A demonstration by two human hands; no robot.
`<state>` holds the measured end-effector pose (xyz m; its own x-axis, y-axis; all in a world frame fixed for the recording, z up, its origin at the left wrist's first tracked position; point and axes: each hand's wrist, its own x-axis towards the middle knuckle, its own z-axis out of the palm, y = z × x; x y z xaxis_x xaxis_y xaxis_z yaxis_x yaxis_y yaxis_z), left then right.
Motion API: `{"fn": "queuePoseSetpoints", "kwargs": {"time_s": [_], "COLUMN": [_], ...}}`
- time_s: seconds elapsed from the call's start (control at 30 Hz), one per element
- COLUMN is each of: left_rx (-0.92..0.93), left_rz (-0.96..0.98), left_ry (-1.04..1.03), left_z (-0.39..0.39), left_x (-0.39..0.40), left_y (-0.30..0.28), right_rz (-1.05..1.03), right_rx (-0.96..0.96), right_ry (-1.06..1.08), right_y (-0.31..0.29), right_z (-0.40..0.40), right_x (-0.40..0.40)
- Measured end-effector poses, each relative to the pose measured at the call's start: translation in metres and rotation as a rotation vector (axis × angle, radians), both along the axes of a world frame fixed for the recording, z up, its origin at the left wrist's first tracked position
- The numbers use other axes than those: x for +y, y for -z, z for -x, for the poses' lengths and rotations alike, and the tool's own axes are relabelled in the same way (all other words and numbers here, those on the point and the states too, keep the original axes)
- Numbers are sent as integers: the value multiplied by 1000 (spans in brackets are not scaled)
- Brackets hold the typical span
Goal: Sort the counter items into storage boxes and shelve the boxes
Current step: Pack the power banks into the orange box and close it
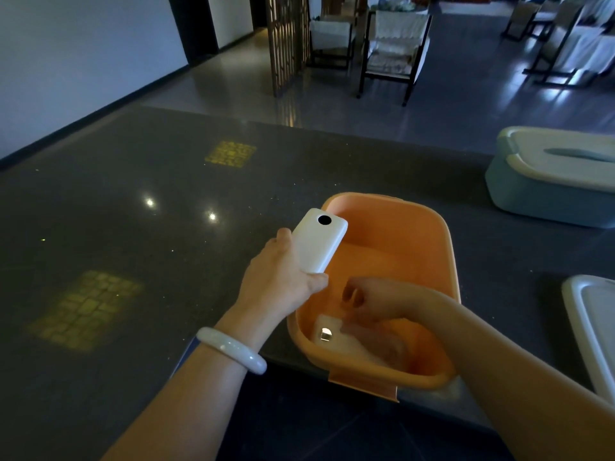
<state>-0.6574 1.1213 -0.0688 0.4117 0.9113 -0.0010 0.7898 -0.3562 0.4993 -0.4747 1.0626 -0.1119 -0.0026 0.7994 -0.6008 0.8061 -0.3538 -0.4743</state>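
An open orange storage box (pixel 442 247) stands at the near edge of the dark counter (pixel 133 211). My left hand (pixel 283 277) grips a white power bank (pixel 319 244) by its lower end, holding it over the box's left rim. My right hand (pixel 366 299) is inside the box with its fingers loosely curled, just above a white item (pixel 327 334) with a small shiny square that lies on the box floor. I cannot tell whether the fingers hold anything.
A blue lidded storage box (pixel 519 191) sits at the counter's right. A white lid (pixel 589 331) lies at the right edge. Beyond the counter are a wooden screen (pixel 286 44) and chairs (pixel 389 51) on the floor.
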Motion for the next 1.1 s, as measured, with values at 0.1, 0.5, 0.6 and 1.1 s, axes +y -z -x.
{"fn": "queuePoseSetpoints", "kwargs": {"time_s": [0.1,0.5,0.6,1.1], "left_rx": [-37,-475,-643,-698], "left_rz": [-33,502,767,609], "left_ry": [-20,-38,-49,-77], "left_z": [-5,-34,-31,-42], "left_x": [-4,-7,-7,-15], "left_y": [0,-21,-20,-7], "right_rz": [-232,-273,-227,-492], "right_rx": [412,951,847,102], "right_ry": [351,692,602,309], "right_y": [-21,-57,-57,-53], "right_z": [-2,-7,-19,10], "right_x": [-1,-11,-16,-2]}}
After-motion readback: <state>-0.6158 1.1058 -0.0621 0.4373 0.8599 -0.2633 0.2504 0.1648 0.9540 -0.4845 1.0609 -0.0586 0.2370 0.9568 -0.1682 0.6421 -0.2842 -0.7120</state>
